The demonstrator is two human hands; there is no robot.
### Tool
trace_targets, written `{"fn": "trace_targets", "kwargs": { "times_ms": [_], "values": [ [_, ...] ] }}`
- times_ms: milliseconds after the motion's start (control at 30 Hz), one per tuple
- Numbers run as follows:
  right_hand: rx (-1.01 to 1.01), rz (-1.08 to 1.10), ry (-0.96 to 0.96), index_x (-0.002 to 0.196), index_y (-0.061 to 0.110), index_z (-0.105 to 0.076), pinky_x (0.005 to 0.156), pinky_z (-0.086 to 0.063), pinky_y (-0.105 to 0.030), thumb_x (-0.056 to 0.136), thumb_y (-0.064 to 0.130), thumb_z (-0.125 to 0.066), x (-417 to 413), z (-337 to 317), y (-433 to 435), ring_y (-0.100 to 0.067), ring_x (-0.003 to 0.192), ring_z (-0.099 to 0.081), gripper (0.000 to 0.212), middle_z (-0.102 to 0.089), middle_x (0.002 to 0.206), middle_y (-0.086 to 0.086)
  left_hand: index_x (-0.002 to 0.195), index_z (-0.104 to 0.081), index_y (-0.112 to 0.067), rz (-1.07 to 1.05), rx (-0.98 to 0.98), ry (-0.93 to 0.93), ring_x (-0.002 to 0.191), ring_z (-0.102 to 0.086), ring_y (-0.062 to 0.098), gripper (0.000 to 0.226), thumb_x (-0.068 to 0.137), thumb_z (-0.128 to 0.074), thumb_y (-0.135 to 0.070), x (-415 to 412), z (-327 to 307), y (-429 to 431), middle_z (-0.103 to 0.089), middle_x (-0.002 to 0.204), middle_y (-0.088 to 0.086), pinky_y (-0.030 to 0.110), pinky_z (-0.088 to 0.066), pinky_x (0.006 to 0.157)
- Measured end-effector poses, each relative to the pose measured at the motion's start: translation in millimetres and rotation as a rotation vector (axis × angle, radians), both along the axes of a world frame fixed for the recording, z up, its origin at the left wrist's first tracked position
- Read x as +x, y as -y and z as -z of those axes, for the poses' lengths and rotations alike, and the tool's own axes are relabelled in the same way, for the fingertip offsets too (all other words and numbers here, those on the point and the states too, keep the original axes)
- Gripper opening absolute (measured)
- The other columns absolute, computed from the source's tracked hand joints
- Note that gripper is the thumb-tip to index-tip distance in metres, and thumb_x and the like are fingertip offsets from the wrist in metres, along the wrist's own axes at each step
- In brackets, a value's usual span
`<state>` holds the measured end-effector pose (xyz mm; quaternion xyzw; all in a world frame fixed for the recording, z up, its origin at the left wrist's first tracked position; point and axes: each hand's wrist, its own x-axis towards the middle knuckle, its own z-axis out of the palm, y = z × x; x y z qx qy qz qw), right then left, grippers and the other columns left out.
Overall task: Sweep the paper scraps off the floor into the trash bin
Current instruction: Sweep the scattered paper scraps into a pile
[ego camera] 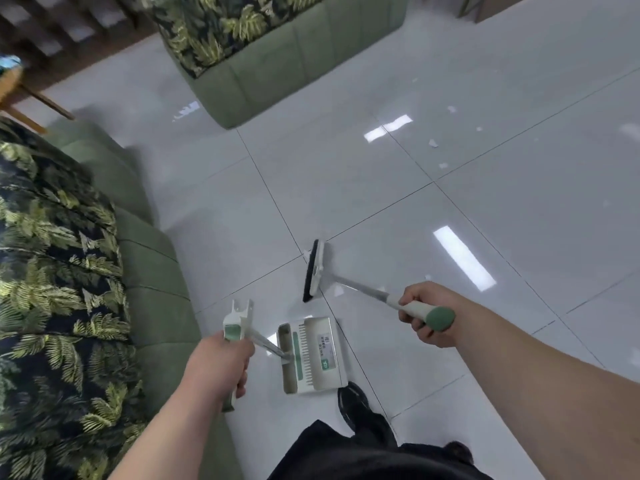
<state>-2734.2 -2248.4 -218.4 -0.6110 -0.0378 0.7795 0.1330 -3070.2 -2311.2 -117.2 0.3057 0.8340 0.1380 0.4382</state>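
My right hand (424,315) grips the green-capped handle of a white broom. The broom head (314,270), with dark bristles, sits on the floor ahead of me, and a small paper scrap (337,290) lies beside it. My left hand (221,362) grips the upright handle of a white and green dustpan (310,355), which rests on the tiles just in front of my foot. Several white paper scraps (433,143) lie scattered on the glossy floor at the far right. No trash bin is in view.
A green sofa with leaf-print cushions (59,271) runs along the left. A matching green ottoman or sofa section (277,60) stands at the top middle. A wooden stool leg (41,98) shows at the upper left. My black shoe (353,400) is behind the dustpan.
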Motion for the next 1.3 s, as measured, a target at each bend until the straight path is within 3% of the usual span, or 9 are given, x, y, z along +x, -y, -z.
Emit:
{"fn": "trace_targets", "kwargs": {
  "times_ms": [400, 667, 900, 1067, 1300],
  "values": [
    [-0.036, 0.275, 0.146, 0.098, 0.006, -0.055, 0.033, -0.03, -0.016, 0.074, 0.011, -0.062, 250.6, -46.9, 205.9, -0.013, 0.039, -0.039, 0.026, -0.057, 0.068, -0.008, 0.073, -0.054, -0.006, 0.161, 0.063, 0.028, 0.047, -0.042, 0.022, 0.015, 0.088, -0.057, -0.004, 151.9, -12.3, 51.7, -0.049, 0.059, 0.009, 0.027, -0.039, 0.046],
    [-0.017, 0.462, 0.275, 0.097, 0.007, -0.054, 0.034, -0.026, -0.014, 0.076, 0.01, -0.06, 350.4, -73.6, 319.8, -0.012, 0.035, -0.038, 0.022, -0.055, 0.064, -0.008, 0.083, -0.058, -0.006, 0.292, 0.075, 0.057, 0.055, -0.045, 0.024, 0.007, 0.089, -0.055, -0.004, 241.9, -16.4, 79.0, -0.051, 0.069, 0.01, 0.029, -0.042, 0.053],
    [0.012, 0.586, 0.473, 0.114, 0.011, -0.052, 0.032, -0.033, -0.016, 0.08, 0.004, -0.058, 378.8, -87.3, 354.8, -0.017, 0.033, -0.046, 0.035, -0.057, 0.068, -0.016, 0.083, -0.059, -0.006, 0.386, 0.068, 0.092, 0.055, -0.047, 0.024, 0.005, 0.087, -0.057, -0.005, 281.6, -23.3, 80.6, -0.053, 0.068, 0.01, 0.029, -0.043, 0.053],
    [0.022, 0.764, 0.519, 0.107, 0.016, -0.054, 0.037, -0.036, -0.015, 0.073, 0.003, -0.064, 365.8, -99.0, 345.8, -0.017, 0.037, -0.058, 0.038, -0.058, 0.086, -0.013, 0.082, -0.059, -0.007, 0.489, 0.034, 0.111, 0.053, -0.045, 0.024, 0.007, 0.087, -0.056, -0.004, 306.9, -21.7, 68.0, -0.052, 0.068, 0.01, 0.028, -0.041, 0.051],
    [0.029, 0.864, 0.41, 0.104, 0.008, -0.055, 0.036, -0.03, -0.015, 0.079, 0.008, -0.059, 332.7, -125.4, 342.7, -0.015, 0.04, -0.042, 0.025, -0.058, 0.063, -0.012, 0.078, -0.055, -0.009, 0.734, -0.001, 0.172, 0.055, -0.044, 0.024, 0.011, 0.087, -0.055, -0.003, 354.2, -18.5, 28.7, -0.05, 0.066, 0.009, 0.028, -0.041, 0.05]
  ]
}}
